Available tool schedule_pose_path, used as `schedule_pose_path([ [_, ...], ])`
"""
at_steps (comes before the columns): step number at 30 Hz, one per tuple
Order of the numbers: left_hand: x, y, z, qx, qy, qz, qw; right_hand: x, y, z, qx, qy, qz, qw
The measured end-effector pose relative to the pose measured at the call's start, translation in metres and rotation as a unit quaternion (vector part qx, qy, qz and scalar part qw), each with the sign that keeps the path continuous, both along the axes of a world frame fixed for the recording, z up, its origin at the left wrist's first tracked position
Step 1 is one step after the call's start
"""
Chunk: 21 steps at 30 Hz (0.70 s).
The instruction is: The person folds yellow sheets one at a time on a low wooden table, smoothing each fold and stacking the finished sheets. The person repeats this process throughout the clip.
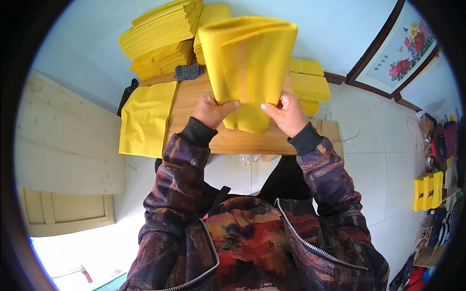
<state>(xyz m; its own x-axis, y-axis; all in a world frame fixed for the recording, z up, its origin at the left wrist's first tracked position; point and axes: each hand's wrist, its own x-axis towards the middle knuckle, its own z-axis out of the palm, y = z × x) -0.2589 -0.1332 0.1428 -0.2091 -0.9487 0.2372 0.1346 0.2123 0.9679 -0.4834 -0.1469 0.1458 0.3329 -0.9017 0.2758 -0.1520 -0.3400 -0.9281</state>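
Observation:
Both my hands hold up a folded yellow sheet [262, 63] over the wooden table. It is bent into a loose loop at the top, and a thin pinkish line runs down its front. My left hand [213, 110] closes on its lower left edge, thumb in front. On the lower right edge my right hand [286, 112] pinches in the same way. The fingers behind the sheet are partly hidden. Left of my left hand, a flat yellow piece [145, 119] lies on the table [233, 143] and reaches its front edge.
Tall stacks of yellow sheets [162, 31] rise at the back left, beside a dark grey knitted-looking block [188, 72]. Tied yellow bundles [310, 87] sit at the back right. A wooden panel [68, 131] stands left; a framed flower picture [400, 53] is at the far right.

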Motion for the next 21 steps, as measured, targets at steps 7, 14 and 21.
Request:
schedule_pose_path([
  [7, 0.027, -0.016, -0.022, 0.178, -0.11, -0.085, 0.974, 0.006, 0.006, -0.047, 0.244, -0.051, 0.062, 0.967],
  [14, 0.042, -0.045, -0.09, 0.223, -0.246, -0.217, 0.918, 0.042, 0.063, -0.099, 0.449, -0.177, -0.005, 0.876],
  [21, 0.064, -0.092, -0.053, 0.099, -0.512, -0.05, 0.852, 0.043, 0.078, -0.089, 0.449, -0.036, 0.154, 0.88],
])
